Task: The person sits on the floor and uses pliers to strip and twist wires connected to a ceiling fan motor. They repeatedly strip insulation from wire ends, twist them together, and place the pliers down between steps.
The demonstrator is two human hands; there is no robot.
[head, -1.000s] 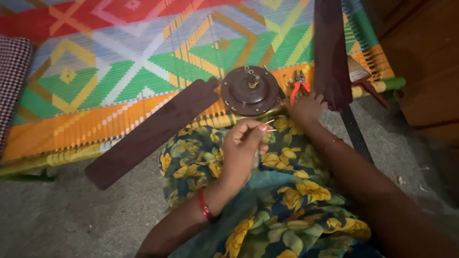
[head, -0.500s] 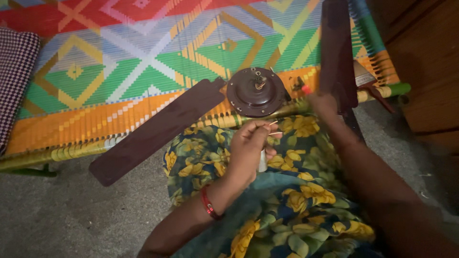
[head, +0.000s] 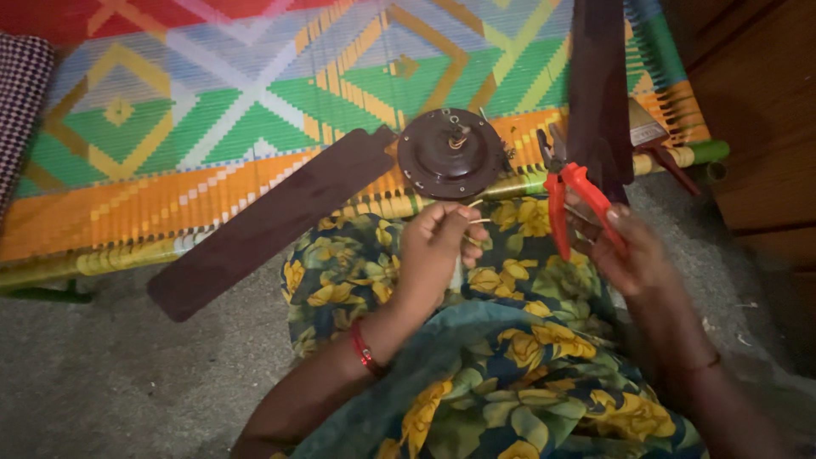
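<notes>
The ceiling fan (head: 450, 153), dark brown with a round motor housing, lay at the near edge of a woven cot (head: 212, 110), its hub a little right of the frame's centre. One blade (head: 272, 221) ran out toward eight o'clock, past the cot's edge and over the grey floor (head: 102, 382); another blade (head: 599, 93) stood toward one o'clock, reaching to the top of the frame. Just below the hub, at six o'clock from it, the left hand (head: 433, 255) had its fingers pinched together on thin pale wires (head: 476, 223) that led up toward the housing. At four o'clock from the hub the right hand (head: 633, 255) held red-handled pliers (head: 571, 195), the fingers curled round the handles and the metal nose pointing up beside the upright blade. A red bangle (head: 364, 350) circled the left wrist. Both arms came up over a lap in green cloth with yellow flowers (head: 510, 357). The cot's weave showed bright bands of orange, green, blue and red, and a wooden door (head: 756, 110) stood at three o'clock.
</notes>
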